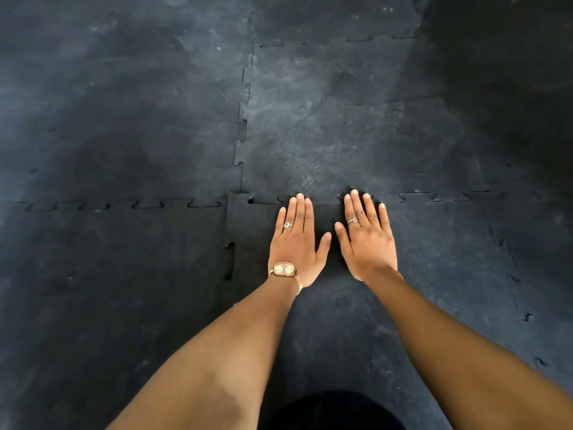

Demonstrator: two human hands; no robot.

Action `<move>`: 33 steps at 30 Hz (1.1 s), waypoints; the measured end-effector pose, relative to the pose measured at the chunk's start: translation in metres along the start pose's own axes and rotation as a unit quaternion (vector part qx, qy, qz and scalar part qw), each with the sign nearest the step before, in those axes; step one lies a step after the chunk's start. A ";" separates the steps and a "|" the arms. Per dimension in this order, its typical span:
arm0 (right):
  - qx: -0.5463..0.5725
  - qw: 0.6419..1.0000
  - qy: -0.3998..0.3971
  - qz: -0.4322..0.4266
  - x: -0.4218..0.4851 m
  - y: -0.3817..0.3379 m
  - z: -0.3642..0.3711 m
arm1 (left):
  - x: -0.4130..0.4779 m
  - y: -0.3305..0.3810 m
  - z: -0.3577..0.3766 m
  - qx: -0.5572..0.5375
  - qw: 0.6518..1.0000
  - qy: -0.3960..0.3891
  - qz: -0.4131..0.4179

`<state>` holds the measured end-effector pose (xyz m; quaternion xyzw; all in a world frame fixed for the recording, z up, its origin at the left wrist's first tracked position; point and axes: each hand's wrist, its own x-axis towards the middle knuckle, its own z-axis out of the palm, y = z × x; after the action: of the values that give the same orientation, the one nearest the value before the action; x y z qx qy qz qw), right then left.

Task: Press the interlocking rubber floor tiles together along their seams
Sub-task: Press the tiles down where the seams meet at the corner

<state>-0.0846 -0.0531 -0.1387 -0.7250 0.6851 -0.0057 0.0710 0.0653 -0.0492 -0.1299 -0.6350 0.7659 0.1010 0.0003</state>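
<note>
Black interlocking rubber floor tiles fill the view. The near tile [434, 259] meets the far tile [325, 135] along a horizontal jigsaw seam [415, 195]. My left hand [297, 240] and my right hand [366, 237] lie flat, palms down, side by side on the near tile, fingertips right at that seam. Both hold nothing and their fingers are spread. A gold watch is on the left wrist and each hand has a ring. The seam part under the fingertips is hidden.
A vertical seam [243, 125] runs away from the hands between the far tiles. Gaps show at the near tile's left edge [229, 262] and along the left horizontal seam [148, 203]. Another seam [511, 274] runs down the right. Dark clothing [331, 411] sits at the bottom.
</note>
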 end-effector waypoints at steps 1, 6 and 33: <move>-0.006 1.000 -0.009 0.001 0.001 0.000 -0.001 | 0.002 -0.001 -0.003 0.000 1.000 -0.006 0.005; -0.047 0.994 -0.092 0.032 0.004 -0.009 -0.019 | -0.004 -0.046 -0.026 0.108 0.990 -0.027 0.089; 0.002 1.000 -0.029 -0.004 -0.003 -0.098 0.011 | -0.013 -0.093 -0.009 0.028 0.999 -0.003 -0.024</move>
<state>0.0133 -0.0440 -0.1388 -0.7277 0.6795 0.0133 0.0923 0.1596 -0.0543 -0.1333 -0.6524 0.7531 0.0817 0.0230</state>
